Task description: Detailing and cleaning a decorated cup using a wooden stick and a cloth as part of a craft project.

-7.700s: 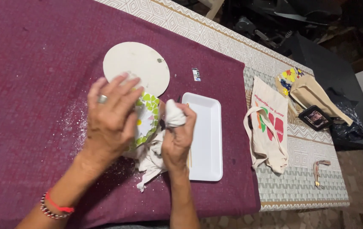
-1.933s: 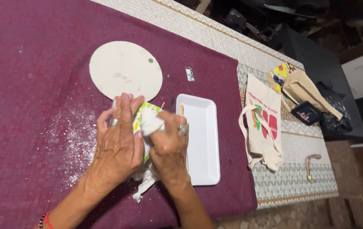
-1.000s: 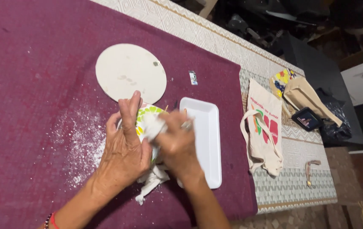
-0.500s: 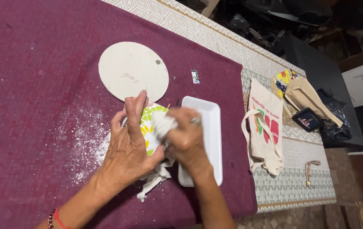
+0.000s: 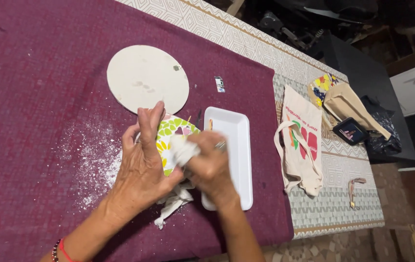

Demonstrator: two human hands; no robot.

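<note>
We note a round mosaic piece (image 5: 171,133), tiled in green, yellow and pink, on the maroon-clothed surface (image 5: 33,73), mostly covered by both hands. Left hand (image 5: 142,167) rests on it, fingers extended and close together. Right hand (image 5: 210,167) has its fingers pinching a bunched white cloth (image 5: 182,149) against the tiles. White tray (image 5: 234,145) just beside; plain white disc (image 5: 147,77) behind.

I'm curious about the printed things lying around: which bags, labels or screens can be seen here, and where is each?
Small label: on the maroon cloth, right of the pale disc; rectangular, white and dark.
Tote bag: right of the white tray; cream with red and green print.
Dark screen device: far right; small, rectangular.
</note>
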